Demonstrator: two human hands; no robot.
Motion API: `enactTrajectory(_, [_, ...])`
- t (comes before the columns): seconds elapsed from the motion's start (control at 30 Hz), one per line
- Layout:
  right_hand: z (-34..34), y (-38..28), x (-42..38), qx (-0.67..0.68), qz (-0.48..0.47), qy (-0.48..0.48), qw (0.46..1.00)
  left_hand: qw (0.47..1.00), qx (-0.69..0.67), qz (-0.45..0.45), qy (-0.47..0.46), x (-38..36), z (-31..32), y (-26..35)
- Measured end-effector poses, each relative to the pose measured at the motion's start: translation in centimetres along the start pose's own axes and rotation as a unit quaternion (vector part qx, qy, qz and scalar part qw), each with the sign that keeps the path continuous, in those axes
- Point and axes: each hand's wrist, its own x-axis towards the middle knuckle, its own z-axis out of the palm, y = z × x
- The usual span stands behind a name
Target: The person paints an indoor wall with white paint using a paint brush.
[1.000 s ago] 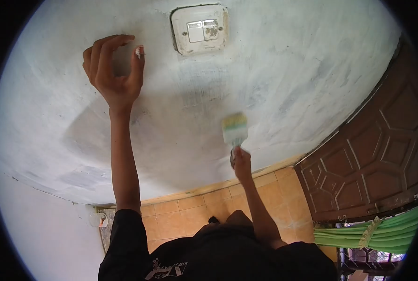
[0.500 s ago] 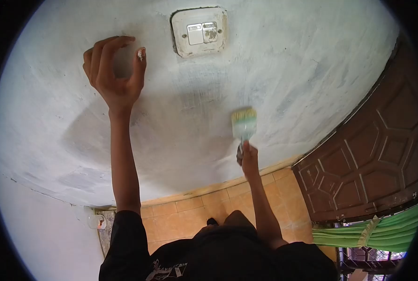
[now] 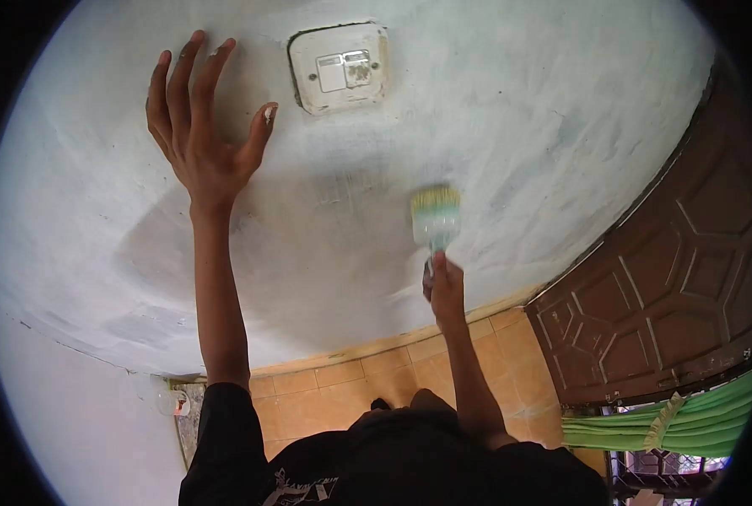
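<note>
Left hand (image 3: 210, 126) is spread open over the patchy whitish wall (image 3: 519, 110), right hand (image 3: 447, 287) gripping a yellow-bristled flat paintbrush (image 3: 436, 218) up at it, below a grubby white 2-rocker switch plate (image 3: 339, 69). Can't make out the white print (image 3: 296, 487) on the black shirt (image 3: 443, 464); brown panelled door (image 3: 658, 282) and tied green curtain (image 3: 705, 417) sit off right.

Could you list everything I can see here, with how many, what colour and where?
Walls: 2, whitish with grey patches, ahead and lower left
Light switch: 1, off-white, stained, top centre
Paintbrush: 1, whitish-green with yellowish bristles, right of centre
Door: 1, brown, right
Curtain: 1, green, lower right
Floor tiles: several, orange-tan, below the wall
Container: 1, clear, lower left, contents unclear
Shirt: 1, black with pale print, bottom centre
Left hand: 1, whitish thumb mark, left of the switch
Right hand: 1, colour shaded, gripping the paintbrush
</note>
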Motion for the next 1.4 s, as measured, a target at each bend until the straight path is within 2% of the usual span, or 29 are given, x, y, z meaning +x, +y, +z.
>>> enactTrajectory(0.07, [1.8,-4.9,1.7,-0.007,-0.046,-0.003,0.999,0.999,0.021,0.000,-0.024,0.0,-0.1,0.3])
enactTrajectory(0.13, [3.5,-8.5,3.6,0.001,-0.131,-0.035,0.991,0.999,0.029,-0.003,-0.038,0.1,0.0,-0.1])
enactTrajectory(0.23, [3.9,-9.0,5.2,-0.027,-0.158,-0.036,0.986,0.998,0.033,-0.013,-0.043,-0.2,0.4,-0.4])
enactTrajectory(0.33, [2.5,-5.3,3.9,-0.008,-0.062,-0.019,0.998,0.998,0.048,-0.016,-0.043,-0.1,0.4,-0.3])
enactTrajectory(0.4, [0.2,-0.9,3.0,0.000,-0.050,-0.042,0.998,0.997,0.055,-0.014,-0.049,0.0,0.2,-0.2])
enactTrajectory(0.5, [0.8,-4.2,1.1,0.024,-0.064,-0.059,0.996,0.996,0.070,-0.013,-0.045,0.3,0.1,0.6])
enactTrajectory(0.6, [2.7,-10.5,2.4,0.011,-0.095,-0.081,0.992,0.997,0.057,-0.018,-0.044,0.1,0.3,0.1])
enactTrajectory(0.7, [3.2,-11.0,5.1,-0.037,-0.162,-0.089,0.982,0.998,0.049,-0.015,-0.044,0.2,0.3,0.0])
enactTrajectory(0.8, [1.3,-6.1,5.7,-0.089,-0.197,-0.057,0.975,0.998,0.049,-0.016,-0.045,0.2,0.2,0.2])
enactTrajectory(0.9, [0.7,-5.0,1.9,0.005,-0.061,-0.073,0.995,0.998,0.050,-0.017,-0.044,0.3,0.2,0.3])
enactTrajectory(1.0, [1.4,-8.1,1.9,-0.024,-0.100,-0.085,0.991,0.999,0.038,-0.009,-0.028,0.3,0.5,0.2])
enactTrajectory(1.03, [2.1,-10.3,2.2,-0.008,-0.074,-0.095,0.993,0.998,0.044,-0.009,-0.034,0.3,0.3,0.2])
enactTrajectory(1.13, [3.5,-11.7,4.9,-0.029,-0.151,-0.099,0.983,0.998,0.054,-0.008,-0.042,0.2,0.3,0.2])
enactTrajectory(1.23, [2.4,-6.7,5.7,-0.077,-0.206,-0.067,0.973,0.998,0.054,-0.004,-0.039,0.3,0.4,0.0])
enactTrajectory(1.33, [0.0,-1.2,2.7,-0.043,-0.071,-0.066,0.994,0.997,0.059,-0.005,-0.041,0.2,0.3,0.1])
enactTrajectory(1.4, [-0.9,-1.1,1.4,-0.010,-0.056,-0.062,0.996,0.997,0.063,-0.003,-0.039,0.2,0.4,0.0])
